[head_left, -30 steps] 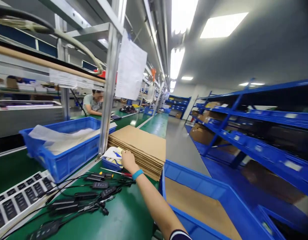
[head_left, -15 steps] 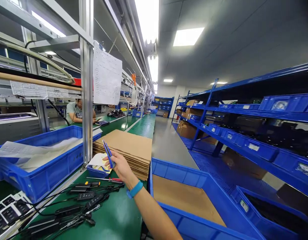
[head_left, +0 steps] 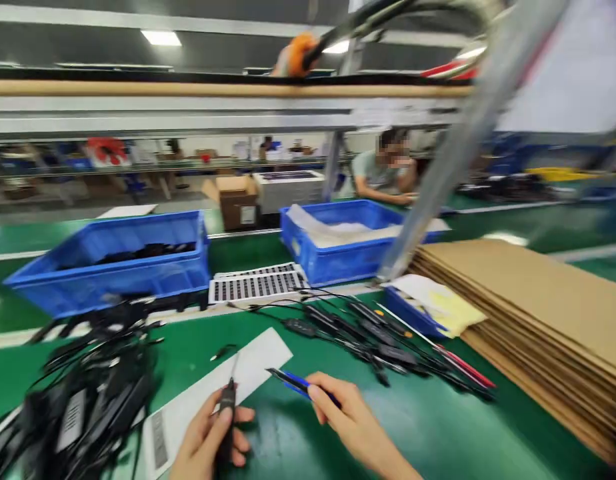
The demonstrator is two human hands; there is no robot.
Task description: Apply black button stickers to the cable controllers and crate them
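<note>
My left hand (head_left: 213,433), at the lower middle, is closed around a slim black inline cable controller (head_left: 228,407), with a thin lead sticking up from its top. To the right, my right hand (head_left: 343,407) grips a slim blue and black utility knife (head_left: 298,383), its tip pointing left towards the controller without touching it. Motion blurs its details. Beneath and behind my left hand lies a white paper strip (head_left: 258,360) with a dark printed block. A small black piece (head_left: 223,351) rests beside the strip.
Black cable units (head_left: 88,400) are heaped at left; more cables (head_left: 358,333) lie behind my hands. Blue bins (head_left: 153,273) stand at the back. A label sheet (head_left: 258,283), a blue tray (head_left: 413,313), a red-handled screwdriver (head_left: 468,367) and stacked cardboard (head_left: 528,287) are around. A person (head_left: 383,170) sits beyond.
My view has swung left from the aisle and shelves to the bench. My right hand has brought the knife over the bench front. My left hand, holding the controller, is now visible.
</note>
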